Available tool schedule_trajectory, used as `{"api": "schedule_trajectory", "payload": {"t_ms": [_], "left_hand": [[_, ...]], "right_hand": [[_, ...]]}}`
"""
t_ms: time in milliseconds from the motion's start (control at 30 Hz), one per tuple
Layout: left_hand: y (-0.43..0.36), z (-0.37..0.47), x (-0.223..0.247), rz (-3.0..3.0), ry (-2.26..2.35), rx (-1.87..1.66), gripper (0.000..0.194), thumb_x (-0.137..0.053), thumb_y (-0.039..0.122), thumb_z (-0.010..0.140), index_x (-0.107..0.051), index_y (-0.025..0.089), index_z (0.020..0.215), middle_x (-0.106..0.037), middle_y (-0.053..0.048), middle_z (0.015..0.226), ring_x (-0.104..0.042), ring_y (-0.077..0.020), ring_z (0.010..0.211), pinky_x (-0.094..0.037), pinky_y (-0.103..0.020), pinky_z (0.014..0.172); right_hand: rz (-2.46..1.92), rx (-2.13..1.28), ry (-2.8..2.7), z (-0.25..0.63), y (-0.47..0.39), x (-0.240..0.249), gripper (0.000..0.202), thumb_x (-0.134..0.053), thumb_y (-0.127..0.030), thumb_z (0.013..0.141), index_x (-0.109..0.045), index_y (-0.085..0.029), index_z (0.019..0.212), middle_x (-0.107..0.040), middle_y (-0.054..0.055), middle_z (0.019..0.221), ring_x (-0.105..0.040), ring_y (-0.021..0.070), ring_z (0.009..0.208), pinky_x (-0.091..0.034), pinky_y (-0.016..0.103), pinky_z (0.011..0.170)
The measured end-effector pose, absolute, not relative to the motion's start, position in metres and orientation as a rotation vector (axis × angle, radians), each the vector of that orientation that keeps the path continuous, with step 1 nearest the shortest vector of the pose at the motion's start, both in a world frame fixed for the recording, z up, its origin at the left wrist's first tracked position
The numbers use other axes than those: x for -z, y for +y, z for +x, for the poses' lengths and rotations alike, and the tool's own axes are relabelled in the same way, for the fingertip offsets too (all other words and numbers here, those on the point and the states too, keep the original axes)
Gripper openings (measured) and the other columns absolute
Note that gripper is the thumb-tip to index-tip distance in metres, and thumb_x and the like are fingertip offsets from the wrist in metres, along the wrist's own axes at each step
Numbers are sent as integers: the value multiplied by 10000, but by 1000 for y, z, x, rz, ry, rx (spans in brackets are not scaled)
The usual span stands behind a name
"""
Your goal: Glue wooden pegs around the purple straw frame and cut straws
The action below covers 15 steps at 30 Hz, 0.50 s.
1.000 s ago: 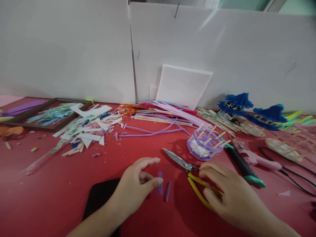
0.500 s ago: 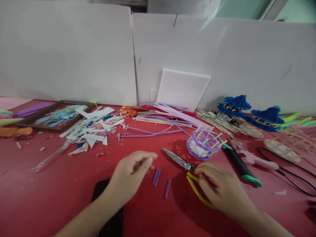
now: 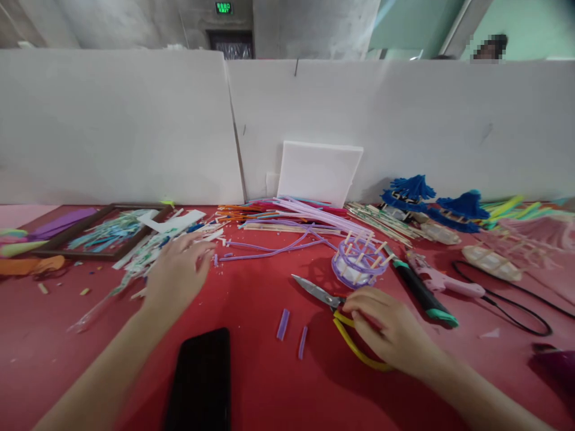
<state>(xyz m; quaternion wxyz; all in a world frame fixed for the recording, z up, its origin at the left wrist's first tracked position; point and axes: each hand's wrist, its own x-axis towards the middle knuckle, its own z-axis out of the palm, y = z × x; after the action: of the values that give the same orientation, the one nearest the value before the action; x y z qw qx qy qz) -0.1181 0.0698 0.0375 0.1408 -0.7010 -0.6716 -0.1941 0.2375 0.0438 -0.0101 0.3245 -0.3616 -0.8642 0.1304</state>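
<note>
My right hand [image 3: 381, 320] is wrapped round one handle of the scissors [image 3: 359, 347], which have yellow grips. Their blades look closed and point to the upper left. Just beyond that hand stands a small round frame [image 3: 359, 263] of purple strips with wooden sticks standing up in it. My left hand [image 3: 179, 272] is over the near edge of the scrap pile, slightly blurred, its fingers loosely apart with nothing visible in them. Two short purple pieces, a wider one [image 3: 283, 324] and a thinner one [image 3: 302, 342], lie on the red table left of the scissors.
A black phone [image 3: 200, 380] lies in front. Purple pipe cleaners [image 3: 269, 251] and coloured strips lie at the back. To the right are a black-and-green tool handle [image 3: 422, 290], a pink glue gun [image 3: 449, 284] with its cable, and blue-roofed models [image 3: 408, 191]. White boards [image 3: 112, 126] stand behind.
My left hand has moved left and away from me, from beside the purple pieces to the scrap pile. The right hand stays on the scissors. The view has tilted up.
</note>
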Motion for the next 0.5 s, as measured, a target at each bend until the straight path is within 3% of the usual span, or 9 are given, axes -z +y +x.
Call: {"api": "schedule_trajectory", "payload": {"t_ms": [233, 333, 500], "left_hand": [[121, -17, -38, -2485, -1826, 495, 203, -486, 248, 924, -657, 206, 1027, -703, -50, 1064, -631, -214, 1017, -488, -344, 910], [148, 12, -24, -2571, -1887, 436, 283, -557, 294, 916, -569, 164, 1166, -606, -89, 1179, -623, -220, 985, -531, -426, 831], [179, 28, -4, -2593, -2054, 393, 307, -566, 289, 910, -553, 164, 1190, -592, -92, 1198, -619, -228, 997, -534, -431, 827]], "right_hand": [[-855, -304, -2269, 238, 50, 17, 179, -454, -105, 827, -609, -193, 816, -676, 58, 765, -628, 167, 705, -512, 275, 651], [-873, -274, -2236, 242, 55, 16, 176, -454, -110, 831, -605, -198, 820, -678, 61, 772, -633, 174, 723, -516, 290, 676], [-873, -263, -2216, 242, 58, 17, 177, -447, -109, 827, -601, -195, 820, -675, 61, 767, -627, 171, 721, -513, 286, 675]]}}
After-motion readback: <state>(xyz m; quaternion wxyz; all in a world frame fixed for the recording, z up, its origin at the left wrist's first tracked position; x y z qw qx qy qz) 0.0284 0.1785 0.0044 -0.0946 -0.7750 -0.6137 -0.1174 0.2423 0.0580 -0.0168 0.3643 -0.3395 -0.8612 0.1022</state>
